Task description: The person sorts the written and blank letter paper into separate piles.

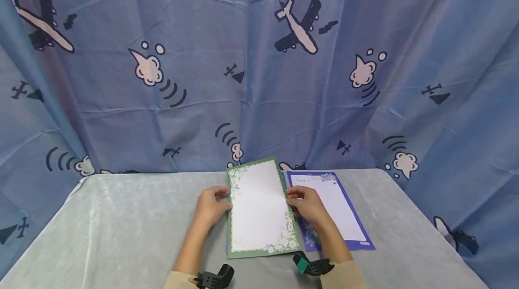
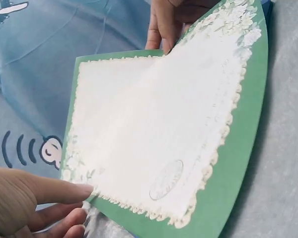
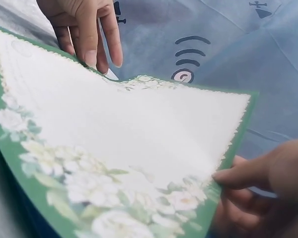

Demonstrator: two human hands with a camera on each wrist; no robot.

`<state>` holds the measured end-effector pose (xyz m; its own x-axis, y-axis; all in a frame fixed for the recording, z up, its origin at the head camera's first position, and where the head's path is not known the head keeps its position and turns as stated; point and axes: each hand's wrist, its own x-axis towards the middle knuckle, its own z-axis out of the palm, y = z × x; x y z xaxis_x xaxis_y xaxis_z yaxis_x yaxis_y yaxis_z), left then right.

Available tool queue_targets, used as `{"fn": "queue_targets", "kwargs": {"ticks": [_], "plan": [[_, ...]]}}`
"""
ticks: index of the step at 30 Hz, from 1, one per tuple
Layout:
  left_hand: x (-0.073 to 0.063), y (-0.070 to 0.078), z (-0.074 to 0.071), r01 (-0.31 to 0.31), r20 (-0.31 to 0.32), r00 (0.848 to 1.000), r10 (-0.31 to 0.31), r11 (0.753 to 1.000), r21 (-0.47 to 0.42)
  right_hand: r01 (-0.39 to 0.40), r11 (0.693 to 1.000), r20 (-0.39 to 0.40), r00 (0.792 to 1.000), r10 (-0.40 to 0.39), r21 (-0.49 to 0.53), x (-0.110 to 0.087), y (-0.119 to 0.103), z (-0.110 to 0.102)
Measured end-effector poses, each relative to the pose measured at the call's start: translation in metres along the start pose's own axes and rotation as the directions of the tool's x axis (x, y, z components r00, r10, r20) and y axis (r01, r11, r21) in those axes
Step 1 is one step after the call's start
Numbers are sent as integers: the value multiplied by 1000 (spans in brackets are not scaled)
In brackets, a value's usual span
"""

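A white sheet of stationery paper (image 1: 259, 208) with a green border and printed white flowers is held by both hands, its middle bent in the wrist views. My left hand (image 1: 211, 205) pinches its left edge, thumb (image 2: 64, 191) on the printed face and fingers beyond the edge. On the opposite edge, my right hand (image 1: 309, 205) grips it with the thumb (image 3: 243, 173) on top and fingers underneath. A purple-bordered sheet (image 1: 334, 203) lies on the table to the right, partly covered by my right hand and forearm. Faint writing runs along its top.
A blue-purple edge (image 1: 284, 181) of another sheet peeks out from behind the green one. The table (image 1: 142, 226) has a pale grey cloth. Behind it hangs a blue curtain (image 1: 194, 55) printed with planes and clouds. Each wrist wears a black camera band (image 1: 215, 278).
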<state>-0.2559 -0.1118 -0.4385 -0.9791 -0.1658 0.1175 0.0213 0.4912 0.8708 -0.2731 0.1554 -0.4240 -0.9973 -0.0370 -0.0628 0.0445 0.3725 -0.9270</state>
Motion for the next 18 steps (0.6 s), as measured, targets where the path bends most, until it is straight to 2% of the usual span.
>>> {"fn": "queue_targets", "kwargs": {"ticks": [4,9,13,18], "plan": [[1,-1,0,-2,15,1000,3,998,-56,-11,999,28,1000,10,31,-1,0,-1],[2,-3,-2,17,-9,1000,-18,995,-101,-26,995,60,998,21,96,-1,-1,-4],[3,-4,-5,66,14,998,-65,983,-169,-47,991,75,996,38,124,1,-2,-5],[3,-4,-9,80,24,997,-76,968,-239,-49,987,101,994,34,154,1,-2,-4]]}}
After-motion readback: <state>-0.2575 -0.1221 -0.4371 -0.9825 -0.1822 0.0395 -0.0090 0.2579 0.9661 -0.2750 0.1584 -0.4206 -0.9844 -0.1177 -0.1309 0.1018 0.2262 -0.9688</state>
